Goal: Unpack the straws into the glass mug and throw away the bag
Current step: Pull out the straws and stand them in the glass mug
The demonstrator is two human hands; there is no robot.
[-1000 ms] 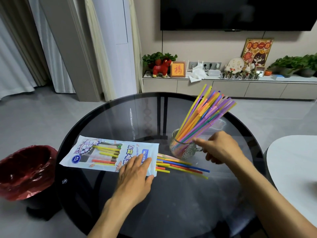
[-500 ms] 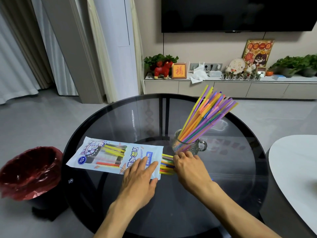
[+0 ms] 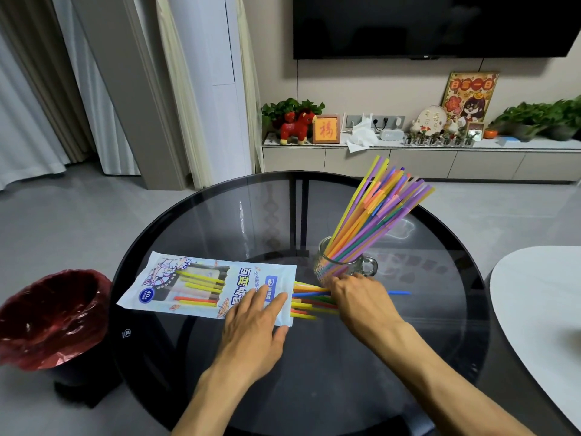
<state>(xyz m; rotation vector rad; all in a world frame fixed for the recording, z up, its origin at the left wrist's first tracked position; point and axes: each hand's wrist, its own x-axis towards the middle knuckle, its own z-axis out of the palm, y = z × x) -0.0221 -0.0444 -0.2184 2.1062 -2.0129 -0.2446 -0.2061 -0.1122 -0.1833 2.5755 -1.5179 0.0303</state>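
Observation:
A pale blue straw bag point(image 3: 201, 284) lies flat on the round glass table point(image 3: 314, 357), several straws still inside it. My left hand point(image 3: 254, 322) presses flat on the bag's right end, fingers spread. Loose straws point(image 3: 309, 302) stick out of the bag's open mouth, and my right hand point(image 3: 358, 297) lies over them with its fingers curled on the bunch. A blue straw tip shows to the right of that hand. Just behind stands the glass mug point(image 3: 342, 265), holding a fan of several coloured straws point(image 3: 377, 209) that lean to the right.
A bin with a red liner point(image 3: 50, 316) stands on the floor left of the table. A white table edge point(image 3: 540, 303) is at the right. A low cabinet with plants and ornaments point(image 3: 408, 152) runs along the far wall under a television.
My right hand left the mug, came down to the straws at the bag's mouth and closed on them, dragging them slightly right. My left hand stayed pressed on the bag.

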